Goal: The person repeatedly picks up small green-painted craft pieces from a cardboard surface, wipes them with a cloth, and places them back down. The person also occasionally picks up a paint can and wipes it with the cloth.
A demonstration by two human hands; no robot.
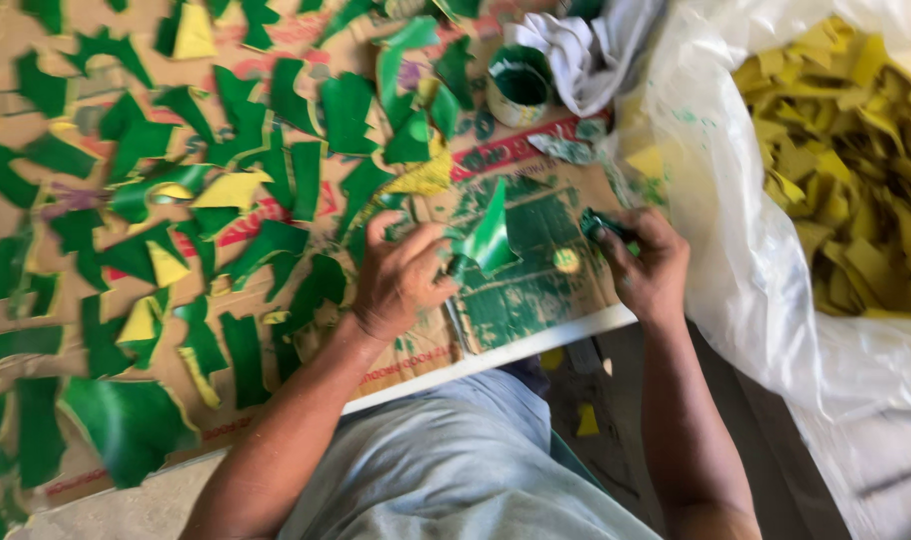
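Now the left hand (pixel 401 275) pinches a glossy green, pointed leaf-shaped piece (pixel 491 238) at its lower edge; the piece rises tilted above the fingers. Just right, the right hand (pixel 648 262) is closed around a small paint-stained dauber (pixel 604 226).

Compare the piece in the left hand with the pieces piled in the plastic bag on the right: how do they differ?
The piece in the left hand is glossy green; the pieces in the bag are plain yellow. The held piece is single and lifted at a tilt over the paint-stained cardboard; the bagged pieces lie heaped together. Both look like thin, irregularly cut scraps.
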